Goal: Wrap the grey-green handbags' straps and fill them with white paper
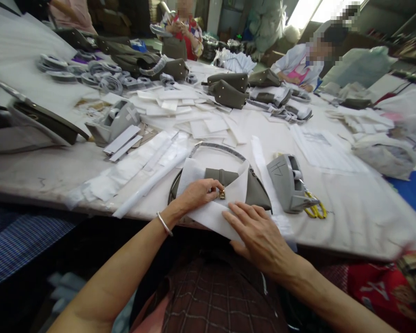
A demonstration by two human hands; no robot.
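Note:
An olive-grey handbag [258, 192] lies at the table's front edge, with its wrapped handle [222, 147] pointing away from me. White tissue paper [190, 173] covers much of its front. My left hand [197, 193], a bangle on its wrist, has thumb and fingers closed at the small gold lock [222, 193] in the middle of the bag. My right hand [254, 226] rests with fingers stretched out on a white sheet [213, 219] over the bag's near side. What lies beneath that sheet is hidden.
Tape dispensers [284, 182] [116, 122] stand on both sides, with yellow-handled scissors [317, 208] by the right one. White pads [201, 122] are strewn beyond the bag. More olive bags [229, 88] and grey rolled straps [107, 76] lie farther back. A co-worker [300, 64] sits at the right.

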